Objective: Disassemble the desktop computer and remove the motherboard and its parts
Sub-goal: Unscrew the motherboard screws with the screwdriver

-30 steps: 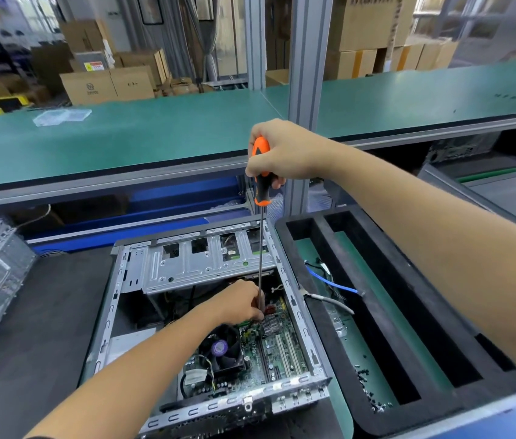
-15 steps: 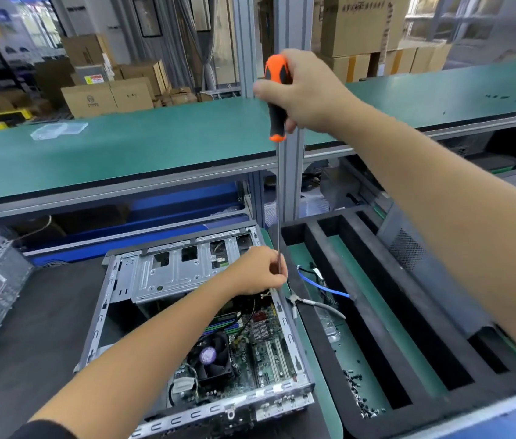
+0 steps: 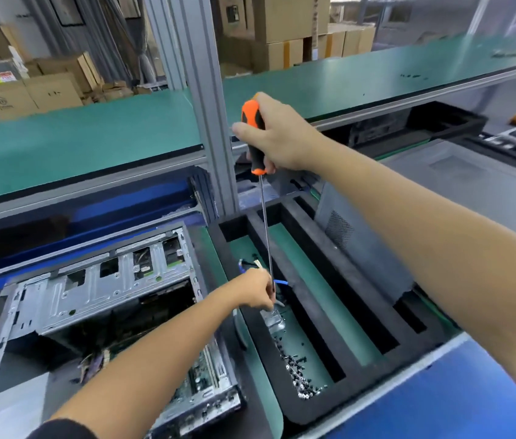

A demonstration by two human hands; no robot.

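The open desktop case [image 3: 92,299] lies on its side at lower left, its motherboard [image 3: 199,378] partly hidden under my left forearm. My right hand [image 3: 282,134] grips the orange-and-black handle of a long screwdriver [image 3: 255,137], held upright over the black foam tray [image 3: 323,315]. My left hand [image 3: 258,288] pinches the lower end of the screwdriver shaft above the tray's left compartment; the tip is hidden by my fingers. A pile of small screws [image 3: 298,369] lies in that compartment.
A blue cable [image 3: 280,282] and a metal bracket [image 3: 271,318] lie in the same compartment. A grey computer case [image 3: 440,198] stands right of the tray. A metal post [image 3: 209,122] rises behind, with a green shelf [image 3: 92,134] and cardboard boxes [image 3: 22,93] beyond.
Both hands moved the screwdriver out of the computer case and to the right, over the foam tray. My left hand stayed pinched at the shaft's lower end.
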